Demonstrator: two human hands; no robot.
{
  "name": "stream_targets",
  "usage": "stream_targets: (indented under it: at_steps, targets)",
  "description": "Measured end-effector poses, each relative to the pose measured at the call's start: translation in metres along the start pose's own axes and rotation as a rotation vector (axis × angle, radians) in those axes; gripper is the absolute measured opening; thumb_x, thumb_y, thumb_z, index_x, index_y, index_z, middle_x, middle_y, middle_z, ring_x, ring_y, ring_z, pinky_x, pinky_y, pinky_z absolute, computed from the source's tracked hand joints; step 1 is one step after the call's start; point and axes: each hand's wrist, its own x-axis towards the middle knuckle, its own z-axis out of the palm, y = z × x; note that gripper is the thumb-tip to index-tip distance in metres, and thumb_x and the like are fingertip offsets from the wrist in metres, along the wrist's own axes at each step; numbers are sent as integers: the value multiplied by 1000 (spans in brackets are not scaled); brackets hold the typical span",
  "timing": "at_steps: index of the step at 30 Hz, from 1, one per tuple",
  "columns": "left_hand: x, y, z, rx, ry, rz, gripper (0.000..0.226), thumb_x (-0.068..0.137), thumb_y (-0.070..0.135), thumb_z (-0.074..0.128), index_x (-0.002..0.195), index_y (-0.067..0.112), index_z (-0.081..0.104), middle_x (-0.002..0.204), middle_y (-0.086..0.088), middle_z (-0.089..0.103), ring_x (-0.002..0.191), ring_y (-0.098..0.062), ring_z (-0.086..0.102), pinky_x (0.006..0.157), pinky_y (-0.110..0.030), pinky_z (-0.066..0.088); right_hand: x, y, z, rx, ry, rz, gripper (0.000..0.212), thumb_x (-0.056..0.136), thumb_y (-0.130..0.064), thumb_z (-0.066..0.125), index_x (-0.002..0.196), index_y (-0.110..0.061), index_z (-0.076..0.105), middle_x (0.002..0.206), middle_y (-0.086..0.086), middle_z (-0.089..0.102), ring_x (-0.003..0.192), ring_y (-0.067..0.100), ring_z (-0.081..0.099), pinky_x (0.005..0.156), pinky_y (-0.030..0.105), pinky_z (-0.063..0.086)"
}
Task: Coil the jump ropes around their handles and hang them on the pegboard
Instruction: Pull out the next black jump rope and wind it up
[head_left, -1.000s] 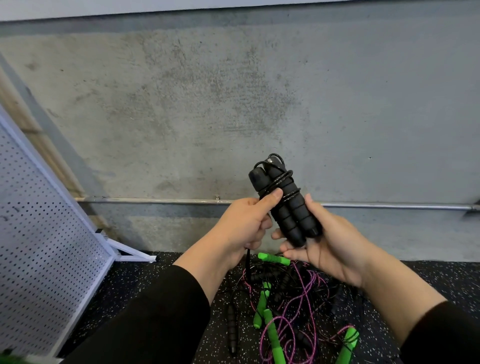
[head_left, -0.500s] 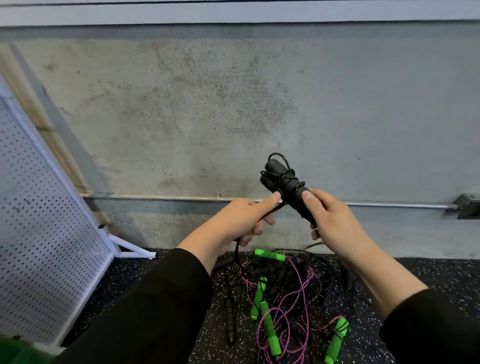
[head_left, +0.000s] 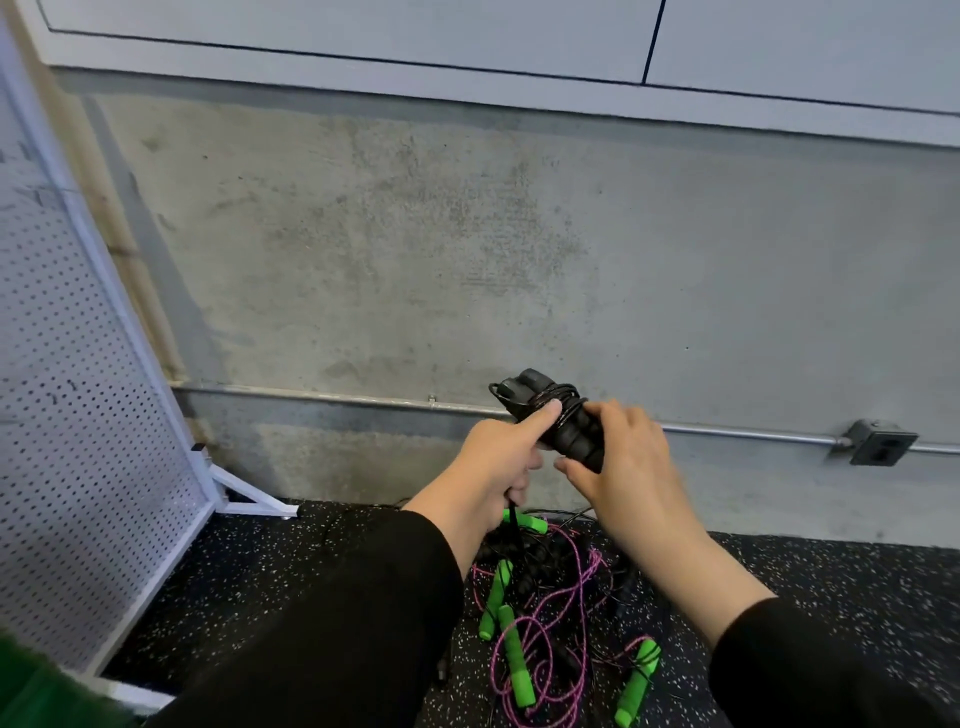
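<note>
Tilted flatter now, black handles (head_left: 558, 421) gripped by both hands above speckled floor (head_left: 322, 545) near concrete wall (head_left: 415, 249).

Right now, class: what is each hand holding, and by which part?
Both hold the black foam-handled jump rope. The left hand presses its thumb on the coiled cord; the right hand grips the handles' lower ends.

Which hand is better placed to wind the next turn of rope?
Left hand: it grips the loose black rope hanging below, while the right hand holds the black handles.
</note>
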Motion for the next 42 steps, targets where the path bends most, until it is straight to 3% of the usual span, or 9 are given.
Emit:
stream_targets:
  at_steps: [4, 7, 11, 16, 22, 29, 34, 36, 42]
  targets:
    - [-16, 9, 4, -23, 45, 70, 40, 93, 52, 68, 74, 19, 54, 51, 7, 44, 45, -11, 26, 46, -26, 22, -1, -2, -19, 120, -12, -62, 63, 79, -51, 80, 130, -27, 52, 115, -1, 53, 107, 18, 53, 87, 40, 51]
    - [-25, 19, 1, 22, -11, 157, 37, 97, 48, 63, 77, 19, 53, 52, 8, 40, 45, -11, 26, 48, -27, 21, 0, -1, -33, 607, -96, 137, 49, 82, -56, 74, 119, -32, 53, 114, 2, 65, 93, 17, 66, 84, 44, 57]
    - [-29, 36, 8, 73, -42, 264, 38, 99, 47, 61, 75, 20, 49, 60, 5, 43, 44, -9, 29, 46, -25, 24, 3, -4, -54, 1380, -390, 497, 54, 100, -56, 44, 123, -11, 63, 115, 22, 69, 77, 29, 68, 72, 41, 63]
    - [-36, 73, 17, 162, -93, 308, 32, 100, 45, 60, 81, 21, 50, 66, 3, 40, 47, -8, 23, 48, -26, 19, 18, 4, -88, 1663, -668, 441, 51, 97, -45, 49, 124, -5, 65, 100, 21, 68, 66, 24, 58, 59, 31, 56]
    - [-32, 125, 31, 333, -52, 324, 37, 98, 50, 60, 90, 14, 61, 69, -1, 50, 44, -9, 26, 42, -22, 22, 47, 5, -108, 1590, -428, 288, 42, 103, -37, 48, 125, -4, 64, 94, 16, 62, 66, 19, 48, 55, 28, 44]
    - [5, 94, 30, 424, -16, 134, 66, 91, 72, 53, 106, 10, 72, 63, 4, 51, 43, -9, 27, 41, -21, 19, 57, 35, -65, 1090, -127, 289, 29, 103, -29, 57, 130, -31, 63, 116, -6, 65, 85, 9, 56, 69, 34, 49]
    - [35, 59, 25, 251, 12, 11, 71, 86, 78, 53, 98, 10, 71, 63, 4, 48, 45, -10, 24, 42, -23, 16, 61, 53, -29, 735, -156, 256, 53, 95, -30, 69, 144, -28, 52, 117, -7, 64, 76, 1, 53, 69, 15, 42]
    - [44, 44, 23, 162, 26, -24, 63, 85, 76, 57, 94, 15, 66, 61, 4, 45, 45, -10, 23, 40, -21, 16, 66, 51, -19, 607, -128, 211, 57, 91, -26, 74, 144, -22, 53, 120, -1, 61, 89, 7, 56, 69, 7, 37]
    - [64, 4, 16, -10, 116, -67, 49, 87, 67, 64, 76, 20, 55, 58, 3, 45, 44, -10, 25, 41, -23, 18, 61, 40, 30, 335, -107, 43, 59, 84, -28, 81, 136, -26, 52, 116, -8, 45, 110, 11, 50, 92, 20, 36]
